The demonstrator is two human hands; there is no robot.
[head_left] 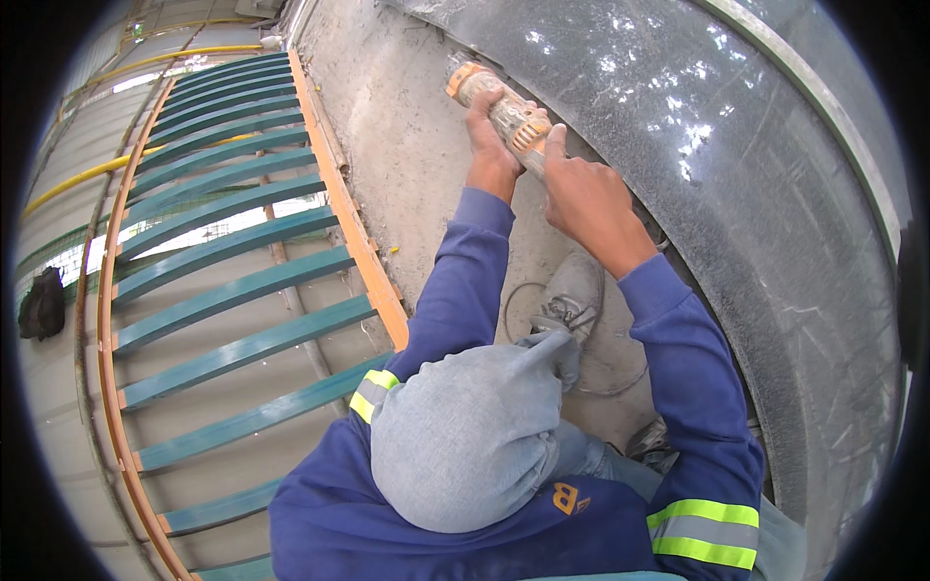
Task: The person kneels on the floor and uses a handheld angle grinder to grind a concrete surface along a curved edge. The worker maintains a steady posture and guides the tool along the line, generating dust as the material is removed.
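My left hand [489, 145] is wrapped round the body of a dusty orange power tool [502, 116], near its front end, with fingers curled over the casing. My right hand [591, 198] grips the tool's rear, its thumb laid along the top. The tool is angled up and to the left, beside the near edge of a dark, speckled, glossy panel [736, 194]; whether it touches that edge I cannot tell. Below my hands a thin cable [608, 389] runs over the dusty floor, by my grey shoe [570, 290].
A barrier of teal slats [231, 295] in orange rails [347, 218] runs along my left. Beyond it are yellow pipes [77, 184], mesh and a black bag [44, 302]. Dusty concrete [368, 116] lies between barrier and panel. My bent knee [455, 426] is close below my arms.
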